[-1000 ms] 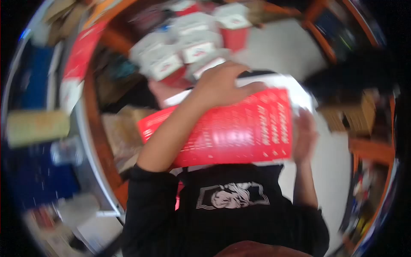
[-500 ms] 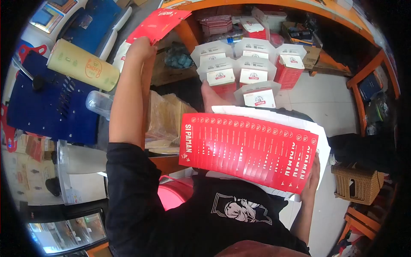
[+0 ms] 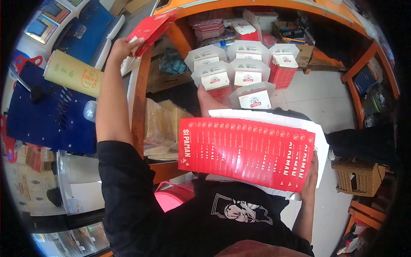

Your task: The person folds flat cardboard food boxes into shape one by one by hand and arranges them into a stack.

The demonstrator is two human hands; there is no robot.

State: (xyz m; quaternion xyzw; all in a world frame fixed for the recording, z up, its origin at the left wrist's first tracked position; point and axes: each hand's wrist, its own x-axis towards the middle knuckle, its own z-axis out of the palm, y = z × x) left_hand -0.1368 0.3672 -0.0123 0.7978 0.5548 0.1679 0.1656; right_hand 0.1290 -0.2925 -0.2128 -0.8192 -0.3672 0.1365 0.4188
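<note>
My left hand (image 3: 123, 48), raised at the upper left, is closed on a few red printed cardboard pieces (image 3: 147, 32), beside an orange-edged table. Across my lap lies a long fan of overlapping red cardboard sheets (image 3: 239, 152) marked "SI PAMAN", with white sheets (image 3: 321, 139) underneath. My right hand (image 3: 311, 175) grips the right end of this fan; some of its fingers are hidden behind the sheets. Past the fan, on the floor, stand several stacks of red-and-white printed cardboard (image 3: 255, 100) in open-topped translucent holders.
A blue perforated board (image 3: 47, 107) and a yellow "CHEFFY" cylinder (image 3: 72, 75) are at the left. Plastic-wrapped bundles (image 3: 160, 124) sit near my left arm. A pink plastic item (image 3: 173, 197) is beside my body. A woven basket (image 3: 357, 177) stands at the right.
My left hand has shifted left with the red pieces, and more of its fingers now show. The view has moved slightly. My right hand still holds the fan in nearly the same place.
</note>
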